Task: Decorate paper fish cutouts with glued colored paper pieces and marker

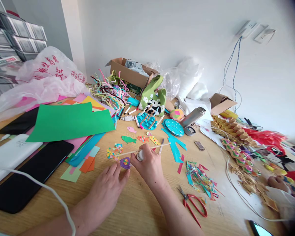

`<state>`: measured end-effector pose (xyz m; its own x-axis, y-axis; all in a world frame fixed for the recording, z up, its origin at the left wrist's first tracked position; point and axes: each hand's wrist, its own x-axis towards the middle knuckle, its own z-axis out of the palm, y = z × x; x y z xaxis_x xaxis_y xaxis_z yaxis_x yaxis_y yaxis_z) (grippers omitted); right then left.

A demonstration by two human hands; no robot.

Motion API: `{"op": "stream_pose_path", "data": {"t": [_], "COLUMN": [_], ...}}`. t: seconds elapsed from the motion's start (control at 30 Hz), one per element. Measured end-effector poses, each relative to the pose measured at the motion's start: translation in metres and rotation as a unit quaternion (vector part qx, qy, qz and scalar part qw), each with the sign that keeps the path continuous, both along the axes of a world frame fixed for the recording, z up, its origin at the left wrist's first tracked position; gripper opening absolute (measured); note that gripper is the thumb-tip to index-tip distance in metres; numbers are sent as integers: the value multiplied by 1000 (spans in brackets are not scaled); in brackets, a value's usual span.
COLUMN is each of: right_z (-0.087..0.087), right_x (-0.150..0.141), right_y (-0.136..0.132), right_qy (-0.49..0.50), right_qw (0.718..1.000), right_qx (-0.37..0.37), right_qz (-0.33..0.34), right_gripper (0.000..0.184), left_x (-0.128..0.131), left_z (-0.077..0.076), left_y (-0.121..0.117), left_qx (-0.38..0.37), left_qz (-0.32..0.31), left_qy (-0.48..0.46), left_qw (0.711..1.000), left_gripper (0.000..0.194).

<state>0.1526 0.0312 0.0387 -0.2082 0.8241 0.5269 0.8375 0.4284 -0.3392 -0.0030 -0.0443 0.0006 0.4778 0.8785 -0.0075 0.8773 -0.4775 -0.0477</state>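
Observation:
A small purple paper cutout [125,163] with a multicoloured patch lies on the table, its lower left edge partly hidden by fingers. My left hand [110,183] rests on the tabletop, thumb and forefinger at the cutout's edges, holding it in place. Just above it, my right hand [148,164] is closed around a thin pale stick [130,152] and a small white round-ended object [140,155], whose kind I cannot make out. Colourful paper bits [115,151] lie beside the cutout. Beyond are a green paper fish [128,139], an orange one [143,139] and a pink one [131,129].
Red-handled scissors [195,205] lie right of my forearm, below a heap of paper scraps [203,178]. Green paper [71,121], a black phone [31,177] and a white power bank [14,157] fill the left. A steel thermos [193,117] lies tilted at back; a cable [232,177] crosses the right.

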Motion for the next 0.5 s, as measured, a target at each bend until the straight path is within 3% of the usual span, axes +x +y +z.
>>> {"op": "stream_pose_path", "data": {"t": [0.5], "right_z": [-5], "right_x": [-7], "right_y": [16], "right_qy": [-23], "right_qw": [999], "right_qx": [14], "right_qz": [-24], "right_gripper": [8], "left_x": [-1], "left_z": [2], "left_y": [1], "left_qx": [5], "left_qz": [-4], "left_qy": [16], "left_qw": [1000], "left_gripper": [59]}}
